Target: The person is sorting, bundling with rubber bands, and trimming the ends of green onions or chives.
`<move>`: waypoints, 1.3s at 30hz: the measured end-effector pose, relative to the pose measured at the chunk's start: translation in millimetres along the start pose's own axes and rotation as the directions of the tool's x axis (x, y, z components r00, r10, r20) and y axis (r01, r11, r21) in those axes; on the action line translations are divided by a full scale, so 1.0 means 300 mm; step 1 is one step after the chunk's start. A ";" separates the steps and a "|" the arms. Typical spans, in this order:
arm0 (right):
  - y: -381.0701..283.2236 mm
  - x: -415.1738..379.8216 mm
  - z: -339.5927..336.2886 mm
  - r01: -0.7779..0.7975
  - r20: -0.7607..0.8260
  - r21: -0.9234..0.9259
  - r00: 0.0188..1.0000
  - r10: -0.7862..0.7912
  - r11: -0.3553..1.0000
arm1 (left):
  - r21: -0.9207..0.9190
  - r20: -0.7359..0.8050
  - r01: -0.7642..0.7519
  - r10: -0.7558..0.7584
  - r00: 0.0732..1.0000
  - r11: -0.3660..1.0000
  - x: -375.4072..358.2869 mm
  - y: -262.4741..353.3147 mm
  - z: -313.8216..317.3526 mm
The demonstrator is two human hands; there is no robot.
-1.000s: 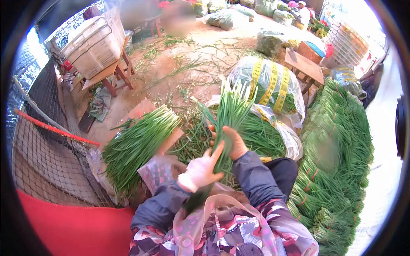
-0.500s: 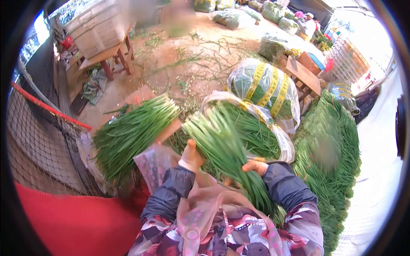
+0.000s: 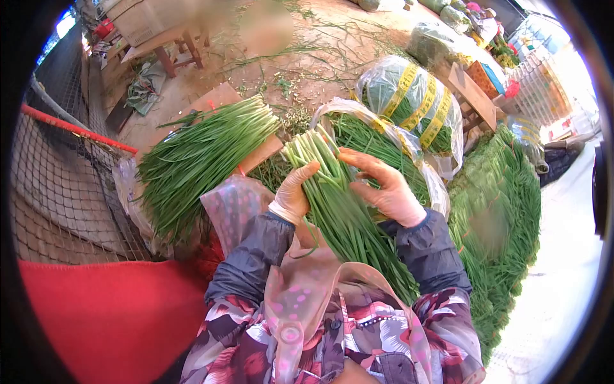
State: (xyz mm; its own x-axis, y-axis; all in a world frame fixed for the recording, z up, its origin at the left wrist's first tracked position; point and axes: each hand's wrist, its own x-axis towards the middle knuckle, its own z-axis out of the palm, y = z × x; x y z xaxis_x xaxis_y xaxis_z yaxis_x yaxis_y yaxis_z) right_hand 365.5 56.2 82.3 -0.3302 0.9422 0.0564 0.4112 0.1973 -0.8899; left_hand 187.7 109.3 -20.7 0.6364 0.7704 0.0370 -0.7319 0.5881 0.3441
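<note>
A bunch of chives (image 3: 348, 214) lies aslant in front of me, pale cut ends up and away, green tips trailing toward my right sleeve. My left hand (image 3: 294, 194), in a thin glove, is wrapped round the bunch's left side below the pale ends. On the other side my right hand (image 3: 385, 189), gloved too, has its fingers stretched out, the fingertips at or very near the upper stems. To the left, a larger pile of chives (image 3: 204, 157) rests on a brown board (image 3: 220, 96). Just beyond the bunch, more chives (image 3: 364, 137) sit in an opened plastic bag (image 3: 336, 105).
A full clear bag with yellow tape (image 3: 409, 96) stands behind the opened one. A long heap of chives (image 3: 495, 237) lines the right side. On the left are netting with a red rail (image 3: 80, 130) and red cloth (image 3: 109, 313). A wooden stool (image 3: 470, 96) stands at right.
My right hand has let go of the lower leaves and moved up, fingers spread, to the pale ends. My left hand has closed round the bunch's side. The view has tipped down.
</note>
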 end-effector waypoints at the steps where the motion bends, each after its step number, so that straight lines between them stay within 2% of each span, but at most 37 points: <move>1: 0.035 0.013 0.021 0.042 0.042 -0.047 0.998 -0.040 0.998 | -0.001 0.001 0.001 -0.001 1.000 1.000 0.003 -0.002 0.002; 3: 0.063 0.016 0.054 -0.055 0.036 0.205 0.998 0.049 0.977 | 0.049 -0.001 -0.080 0.080 0.997 0.996 0.007 -0.006 0.007; 5: 0.085 0.011 0.084 -0.068 0.020 0.241 0.998 0.065 0.968 | 0.060 -0.016 -0.078 0.079 0.997 0.995 0.006 -0.001 0.000; 7: 0.105 0.006 0.106 -0.076 -0.004 0.280 0.997 0.080 0.957 | 0.164 -0.007 -0.042 0.044 0.999 0.986 0.009 0.008 -0.011; 9: 0.116 0.011 0.110 0.082 -0.058 0.042 0.995 -0.079 0.996 | 0.131 0.028 -0.024 0.020 0.999 0.991 0.014 0.009 -0.010; 13: 0.113 0.012 0.140 0.116 -0.210 -0.022 0.971 -0.118 0.993 | 0.158 -0.049 -0.028 0.037 0.998 0.987 0.012 0.007 -0.031; 15: 0.083 0.003 0.141 0.099 -0.203 -0.039 0.973 -0.105 0.994 | 0.141 -0.069 -0.006 0.016 0.997 0.990 0.008 0.006 -0.057; 19: 0.102 -0.038 0.131 0.068 -0.207 -0.106 0.974 -0.089 0.992 | 0.093 -0.103 -0.100 0.110 0.989 0.991 -0.028 0.008 -0.046; 20: 0.147 -0.054 0.127 0.050 -0.174 0.088 0.984 -0.034 0.995 | 0.082 -0.093 -0.110 0.117 0.989 0.991 -0.033 0.011 -0.059; 21: 0.133 -0.064 0.110 0.049 -0.171 0.086 0.985 -0.034 0.995 | 0.079 -0.093 -0.112 0.119 0.988 0.991 -0.036 0.013 -0.054; 22: 0.103 -0.075 0.092 -0.124 -0.179 0.467 0.956 0.231 0.876 | 0.070 -0.086 -0.107 0.112 0.990 0.992 -0.043 0.015 -0.047; 23: 0.088 -0.083 0.074 -0.237 -0.087 0.771 0.881 0.465 0.591 | 0.063 -0.076 -0.102 0.107 0.991 0.993 -0.045 0.018 -0.036; 24: 0.157 -0.096 0.075 -0.108 -0.145 0.821 0.911 0.387 0.561 | 0.050 -0.086 -0.103 0.107 0.991 0.993 -0.042 0.015 -0.022; 25: 0.189 -0.088 0.058 -0.112 -0.198 0.788 0.885 0.421 0.606 | 0.054 -0.075 -0.107 0.111 0.991 0.993 -0.038 0.017 -0.031; 27: 0.280 -0.074 -0.013 -0.408 -0.137 0.555 0.814 0.564 0.725 | 0.148 -0.109 -0.066 0.083 0.991 0.987 -0.037 0.012 -0.061; 28: 0.279 -0.067 -0.024 -0.502 -0.091 0.292 0.833 0.546 0.814 | 0.191 -0.118 -0.066 0.090 0.989 0.979 -0.039 0.013 -0.056; 29: 0.274 -0.056 -0.040 -0.540 -0.055 0.000 0.841 0.539 0.842 | 0.201 -0.127 -0.041 0.067 0.990 0.979 -0.035 0.011 -0.077; 30: 0.313 -0.062 -0.029 -0.314 -0.075 0.087 0.944 0.321 0.945 | 0.221 -0.161 -0.026 0.062 0.985 0.975 -0.032 0.014 -0.076; 31: 0.233 -0.053 -0.014 -0.292 0.039 0.393 0.953 0.302 0.872 | 0.239 -0.189 -0.011 0.058 0.980 0.971 -0.025 0.011 -0.072; 32: 0.253 -0.034 0.015 -0.230 0.086 0.359 0.973 0.213 0.905 | 0.301 -0.201 -0.024 0.088 0.976 0.953 -0.020 0.011 -0.047; 33: 0.201 -0.022 0.041 -0.210 0.163 0.075 0.967 0.196 0.975 | 0.363 -0.218 -0.037 0.123 0.968 0.931 -0.020 0.008 -0.023; 34: 0.134 -0.027 0.092 -0.123 0.102 0.003 0.987 0.122 0.992 | 0.427 -0.169 -0.086 0.172 0.970 0.900 -0.011 -0.001 -0.015; 35: 0.081 -0.027 0.125 -0.267 0.055 -0.014 0.962 0.267 0.964 | 0.539 -0.121 -0.115 0.211 0.970 0.835 -0.013 0.000 -0.003; 37: 0.099 -0.022 0.141 -0.373 0.061 0.315 0.925 0.374 0.873 | 0.568 -0.147 -0.108 0.230 0.962 0.816 -0.031 0.030 0.078; 38: 0.110 -0.032 0.137 -0.371 0.053 0.313 0.926 0.374 0.874 | 0.462 -0.181 -0.066 0.166 0.969 0.885 -0.043 0.048 0.088; 39: 0.121 -0.044 0.134 -0.391 0.075 0.581 0.899 0.431 0.714 | 0.347 -0.165 -0.088 0.153 0.974 0.934 -0.050 0.057 0.089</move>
State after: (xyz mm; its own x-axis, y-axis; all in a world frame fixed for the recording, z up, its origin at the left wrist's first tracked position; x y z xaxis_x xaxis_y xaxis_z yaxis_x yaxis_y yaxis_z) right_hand 350.7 39.9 31.2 -0.1831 0.9120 -0.3670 -0.0715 -0.3847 -0.9203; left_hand 171.9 101.2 9.8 0.4679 0.8813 -0.0661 -0.6548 0.3959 0.6438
